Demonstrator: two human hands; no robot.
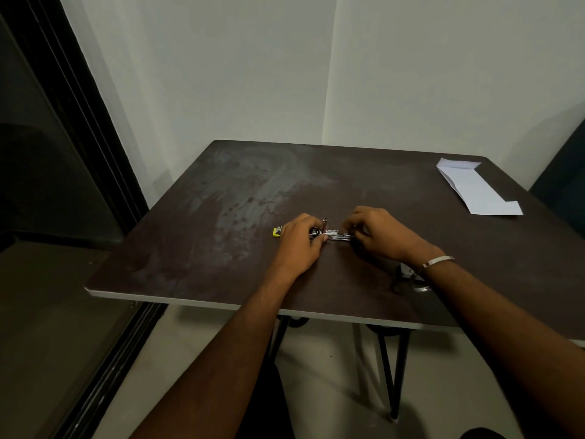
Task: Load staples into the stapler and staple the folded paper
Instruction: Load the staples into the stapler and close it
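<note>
A small stapler [331, 234] with a metal body and a yellow end lies opened out flat in the middle of the dark table [221, 217]. My left hand [299, 245] covers its left part and holds it down, thumb at the metal channel. My right hand [378, 234] pinches at the right end of the channel; whether it holds staples is hidden by the fingers. A strip of staples seems to sit in the channel between the hands. The folded white paper [478, 188] lies at the table's far right corner, well apart from both hands.
Pale walls meet in a corner behind the table. A dark window or door frame [79, 122] runs down the left side. A small metal object [408, 277] lies on the table under my right wrist, which wears a silver bracelet [438, 260]. The table's near edge [221, 304] is close to me.
</note>
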